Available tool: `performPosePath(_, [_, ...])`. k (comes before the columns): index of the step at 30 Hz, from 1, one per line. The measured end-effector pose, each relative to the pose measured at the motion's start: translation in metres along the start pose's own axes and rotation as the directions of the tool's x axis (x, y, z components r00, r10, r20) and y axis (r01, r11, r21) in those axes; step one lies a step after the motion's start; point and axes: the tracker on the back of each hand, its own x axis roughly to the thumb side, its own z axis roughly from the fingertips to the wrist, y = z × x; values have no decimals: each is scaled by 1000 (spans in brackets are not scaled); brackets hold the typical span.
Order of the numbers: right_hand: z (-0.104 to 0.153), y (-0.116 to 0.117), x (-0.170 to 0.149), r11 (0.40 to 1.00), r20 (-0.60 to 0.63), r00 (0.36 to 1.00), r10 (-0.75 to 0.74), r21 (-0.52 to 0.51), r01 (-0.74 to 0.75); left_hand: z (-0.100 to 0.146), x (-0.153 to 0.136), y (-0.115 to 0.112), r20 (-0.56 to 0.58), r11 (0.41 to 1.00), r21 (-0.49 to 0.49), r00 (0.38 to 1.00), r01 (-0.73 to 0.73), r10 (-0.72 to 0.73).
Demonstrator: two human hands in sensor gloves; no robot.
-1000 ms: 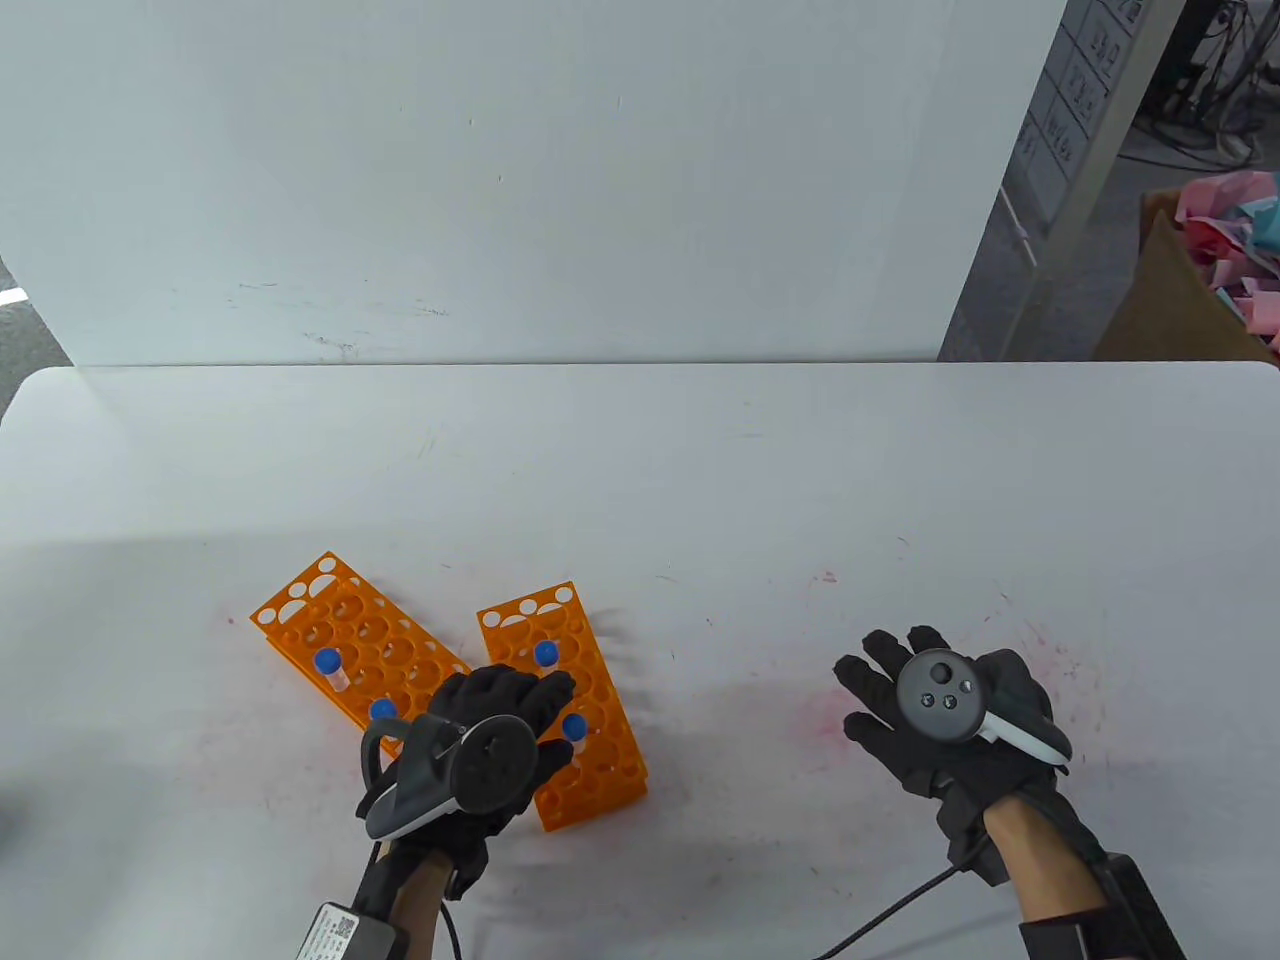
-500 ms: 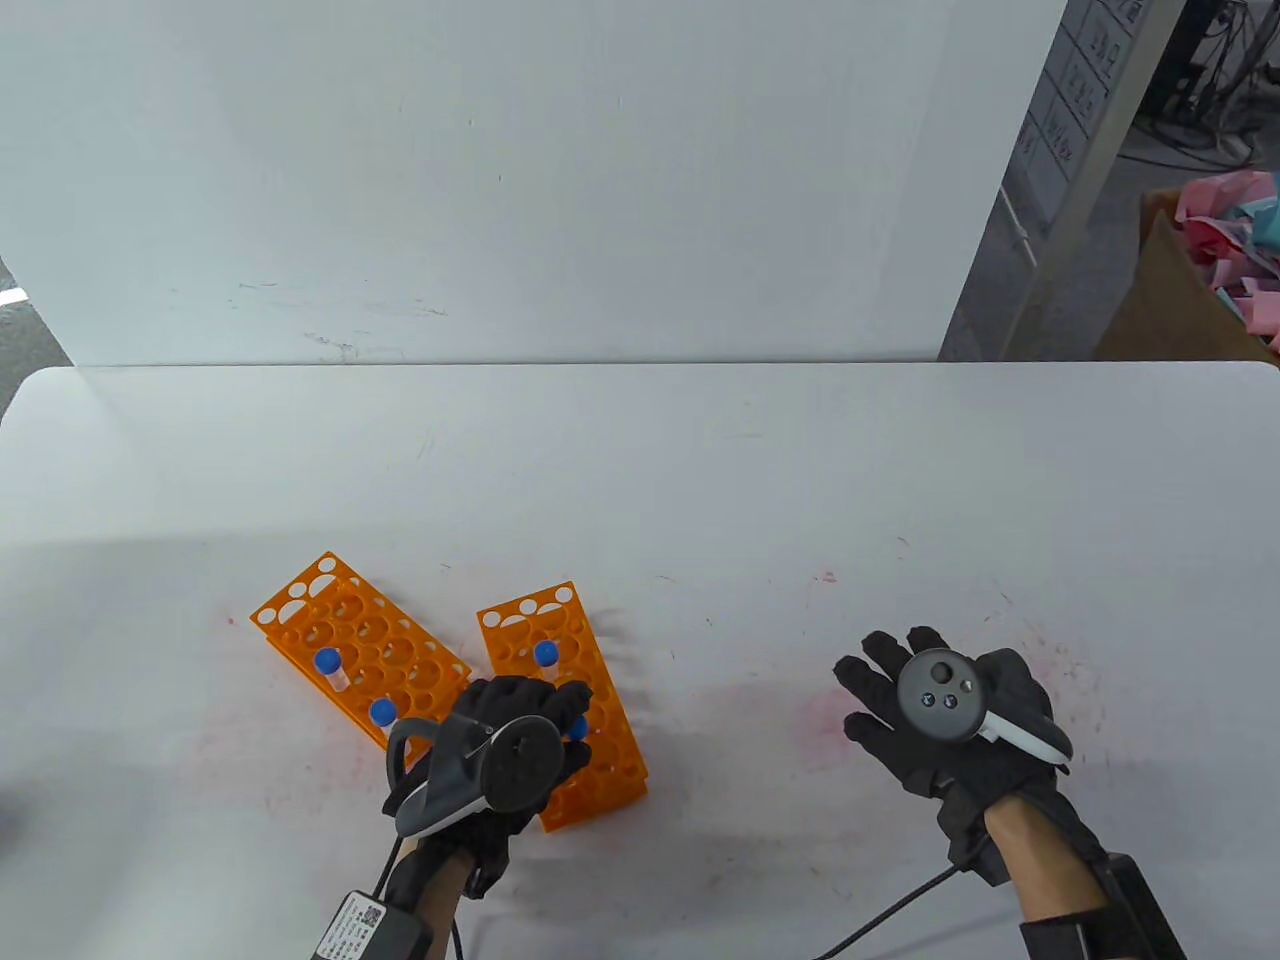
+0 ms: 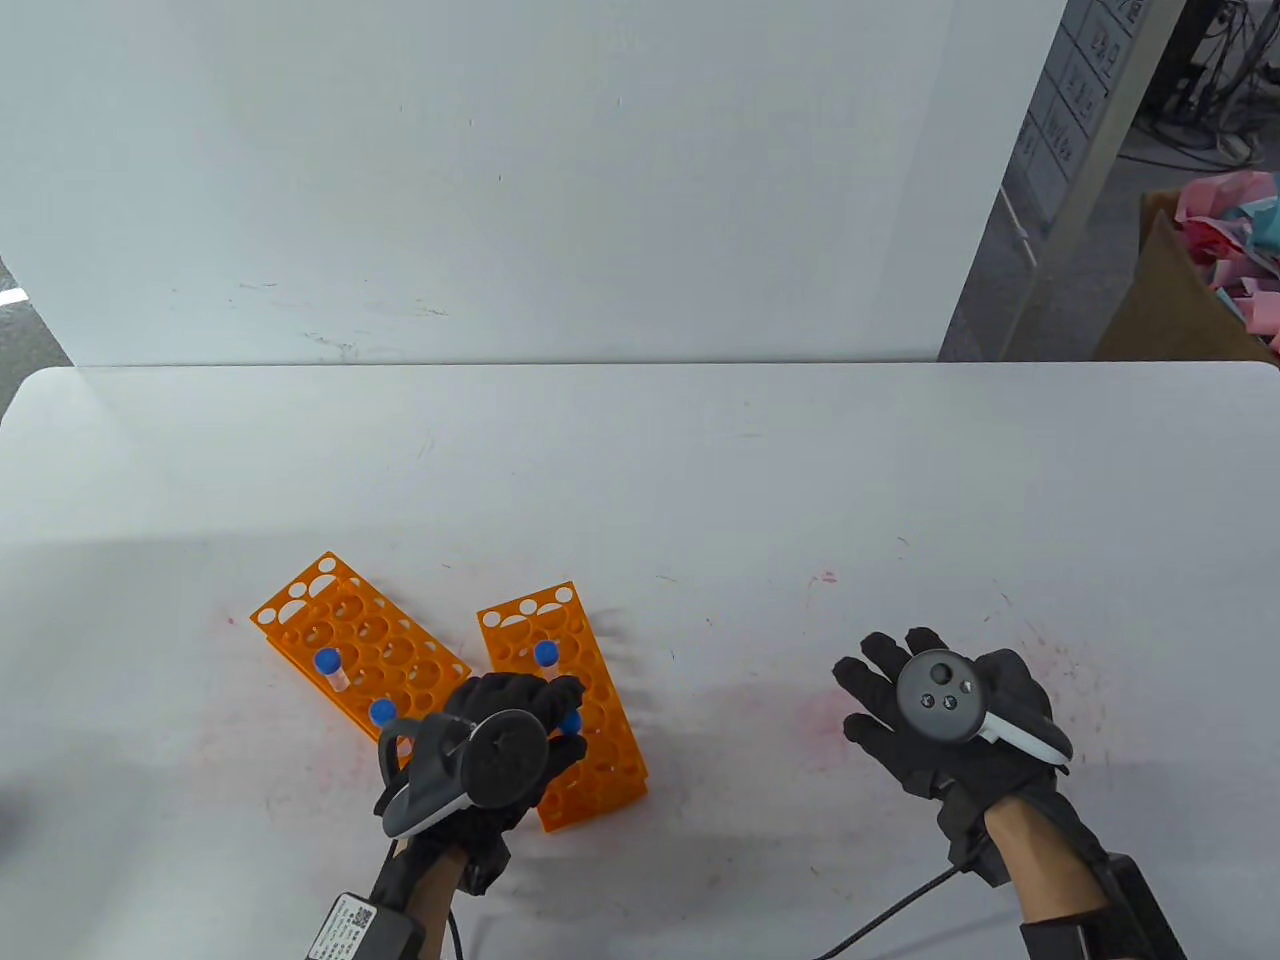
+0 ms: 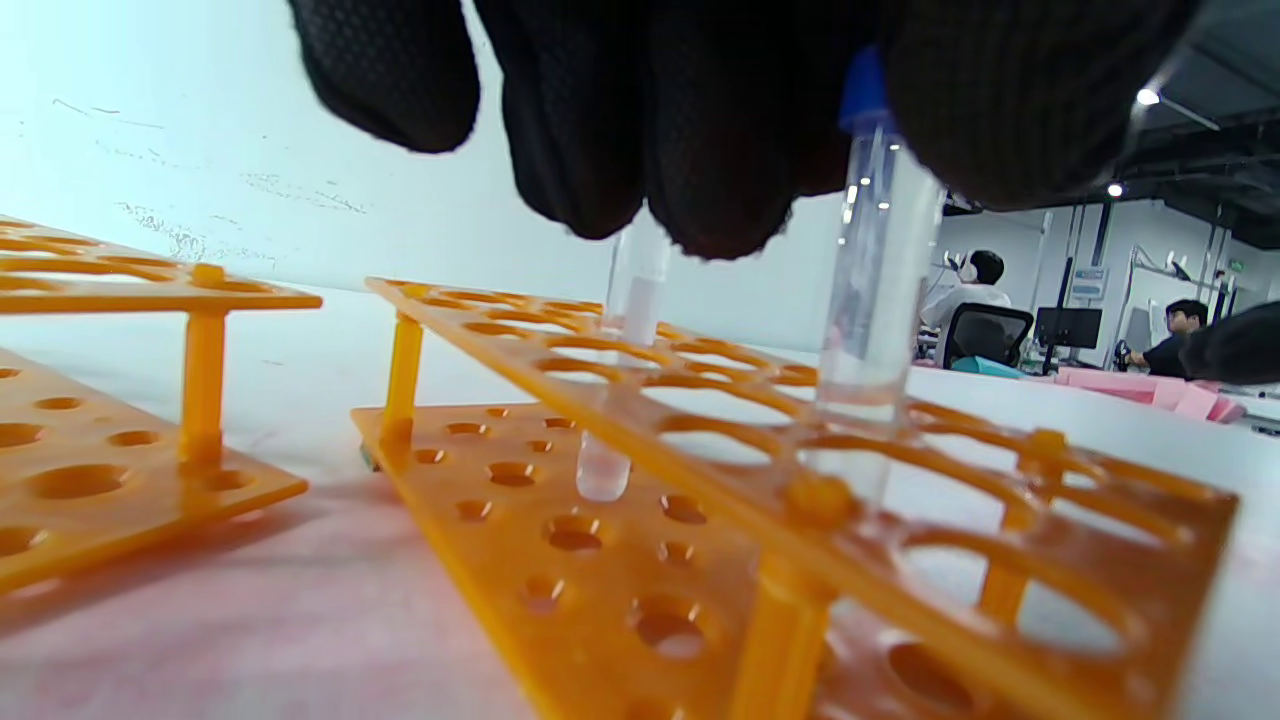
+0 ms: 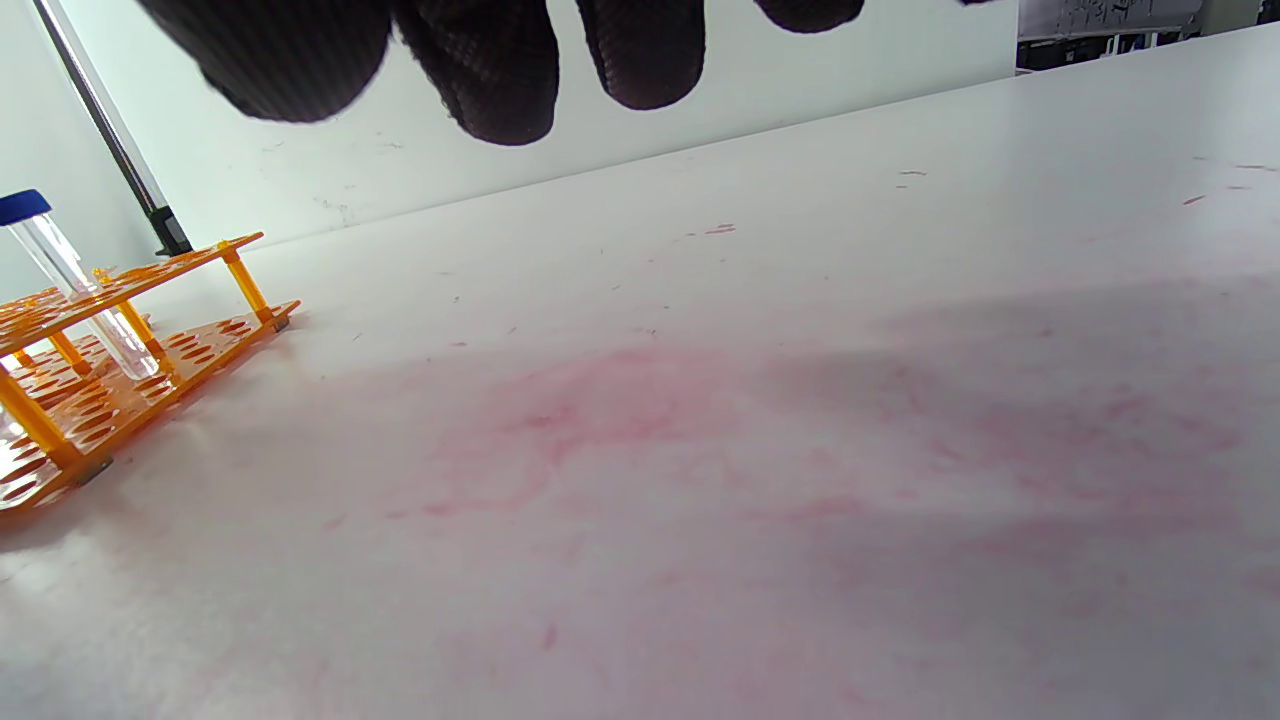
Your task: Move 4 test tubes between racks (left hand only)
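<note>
The white table [image 3: 700, 470] carries two orange racks: the left rack [image 3: 340, 640] runs diagonally from far-left to near-right, and the right rack [image 3: 600, 700] lies just beside it, its long axis running away from the person with a slight tilt. Two hands are in view. The right hand [image 3: 950, 720] lies flat on the table with fingers spread, well apart from the racks and holding nothing. The left hand [image 3: 500, 730] is over the near half of the right rack, fingers curled around the blue cap of the gripped tube [image 3: 570, 722].

Four blue-capped test tubes show from above. Two stand in the left rack: the far-left tube [image 3: 327, 662] and the near-left tube [image 3: 382, 712]. The far-right tube [image 3: 545, 654] stands in the right rack, beyond the fingers.

The left wrist view shows what the overhead one hides: the gripped tube [image 4: 872, 290] stands upright, cap up, its clear body passing through a hole in the rack's top plate, with gloved fingertips [image 4: 1000, 110] clamped on the cap. The right wrist view catches only one tube, leaning slightly, at the rack's edge.
</note>
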Motion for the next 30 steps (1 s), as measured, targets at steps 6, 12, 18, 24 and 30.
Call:
performPosePath(6, [1, -1, 2, 1000, 4, 1000, 9, 0, -9, 5, -8, 10, -41, 997, 66, 998, -35, 38])
performPosePath(12, [3, -4, 6, 999, 17, 999, 30, -21, -30, 9, -16, 17, -62, 991, 122, 996, -60, 68])
performPosePath(18, [3, -4, 7, 999, 19, 999, 40, -35, -39, 12, -23, 23, -82, 985, 166, 994, -52, 66])
performPosePath(24, [3, -4, 7, 999, 21, 999, 41, -26, -41, 17, -36, 30, -124, 977, 205, 988, -62, 89])
performPosePath(30, [3, -4, 8, 999, 23, 999, 42, -27, -41, 22, -48, 36, -175, 968, 243, 979, -56, 100])
